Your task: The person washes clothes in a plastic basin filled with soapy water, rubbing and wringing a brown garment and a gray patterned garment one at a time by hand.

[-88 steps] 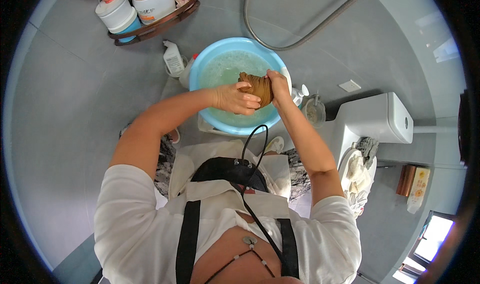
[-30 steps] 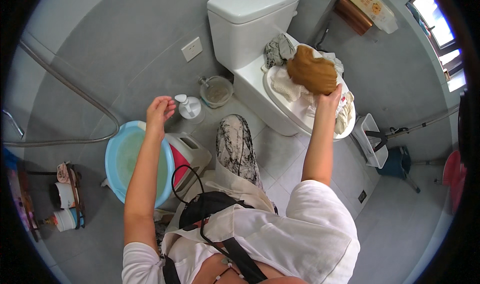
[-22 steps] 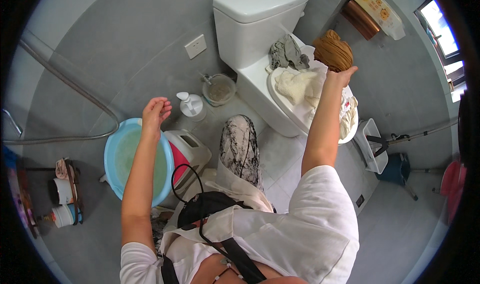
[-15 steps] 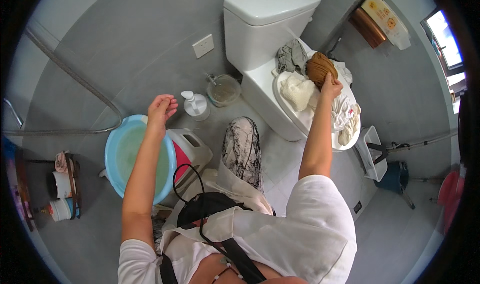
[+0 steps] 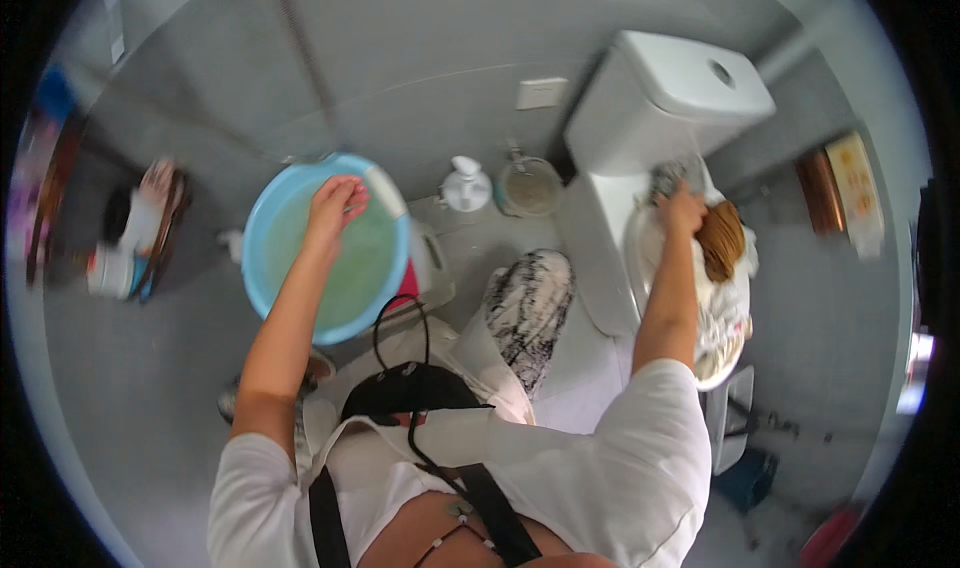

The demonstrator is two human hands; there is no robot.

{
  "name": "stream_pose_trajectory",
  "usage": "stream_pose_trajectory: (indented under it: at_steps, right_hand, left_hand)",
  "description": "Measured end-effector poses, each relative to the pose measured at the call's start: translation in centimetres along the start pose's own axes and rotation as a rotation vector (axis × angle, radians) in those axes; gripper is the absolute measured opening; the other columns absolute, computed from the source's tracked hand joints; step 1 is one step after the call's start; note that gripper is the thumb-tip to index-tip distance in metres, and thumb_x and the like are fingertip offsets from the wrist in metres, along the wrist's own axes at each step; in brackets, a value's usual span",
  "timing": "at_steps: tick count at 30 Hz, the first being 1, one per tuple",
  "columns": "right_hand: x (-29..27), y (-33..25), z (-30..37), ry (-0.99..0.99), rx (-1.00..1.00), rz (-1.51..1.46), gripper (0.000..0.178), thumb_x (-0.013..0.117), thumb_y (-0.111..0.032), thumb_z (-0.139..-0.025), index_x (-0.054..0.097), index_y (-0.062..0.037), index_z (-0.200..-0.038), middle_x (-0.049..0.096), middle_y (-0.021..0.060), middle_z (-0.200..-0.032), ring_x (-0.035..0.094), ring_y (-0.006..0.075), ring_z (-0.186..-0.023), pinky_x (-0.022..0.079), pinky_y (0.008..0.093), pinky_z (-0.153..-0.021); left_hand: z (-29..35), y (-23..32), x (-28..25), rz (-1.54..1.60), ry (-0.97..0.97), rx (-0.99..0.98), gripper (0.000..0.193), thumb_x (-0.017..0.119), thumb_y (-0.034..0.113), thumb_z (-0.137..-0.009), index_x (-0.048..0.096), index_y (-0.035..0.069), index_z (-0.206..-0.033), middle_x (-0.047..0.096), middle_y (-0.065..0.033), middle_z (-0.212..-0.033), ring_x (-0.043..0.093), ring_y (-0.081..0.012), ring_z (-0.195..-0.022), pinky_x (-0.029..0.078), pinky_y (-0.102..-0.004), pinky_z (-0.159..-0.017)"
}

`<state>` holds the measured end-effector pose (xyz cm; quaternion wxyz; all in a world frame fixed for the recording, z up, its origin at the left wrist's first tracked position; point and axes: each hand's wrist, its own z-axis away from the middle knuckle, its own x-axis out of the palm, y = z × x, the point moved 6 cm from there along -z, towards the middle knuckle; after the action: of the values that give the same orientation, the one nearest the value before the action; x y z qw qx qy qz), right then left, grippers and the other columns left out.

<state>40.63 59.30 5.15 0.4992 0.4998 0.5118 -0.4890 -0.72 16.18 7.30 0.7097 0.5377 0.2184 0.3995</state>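
Over the water in a light blue basin, my left hand hangs with nothing in it, its fingers loosely bent and slightly apart. My right hand is at the back of the toilet lid, its fingers closed on a crumpled grey cloth; motion blur softens the fingertips. Right beside that hand lies a bunched brown cloth. A heap of white clothes covers much of the lid, and my right forearm hides part of it.
A white pump bottle and a clear round container stand by the wall, between the basin and the toilet. The basin rests on a grey-white stool. A wall shelf with containers is at left; a white bin stands at right.
My right hand has let go of the brown cloth and moved back-left to the grey one. My left hand stays over the basin. The view has turned, shifting everything.
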Motion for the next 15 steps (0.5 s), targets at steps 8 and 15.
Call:
stream_pose_trajectory:
  at_steps: [8,15]
  right_hand:
    - [-4.7,2.4,-1.6,0.343,-0.105,-0.269,0.033,0.050,-0.026,-0.072,0.059,-0.0101,-0.100,0.061,0.0139,-0.095,0.057,0.0345,-0.085,0.044,0.0426,-0.073]
    - [-13.4,0.8,2.3,0.438,-0.191,-0.589,0.029,0.049,-0.028,-0.073,0.061,-0.0100,-0.091,0.062,0.0117,-0.089,0.058,0.0310,-0.081,0.043,0.0386,-0.072]
  left_hand:
    - [3.6,-2.7,-11.9,0.176,0.350,-0.046,0.016,0.045,0.015,-0.084,0.054,0.007,-0.095,0.056,-0.0029,-0.089,0.054,-0.0131,-0.082,0.045,-0.0285,-0.076]
    - [5.6,-5.2,-15.2,0.252,0.359,-0.029,0.017,0.047,0.018,-0.084,0.053,0.008,-0.096,0.056,-0.0030,-0.088,0.055,-0.0132,-0.082,0.045,-0.0283,-0.075]
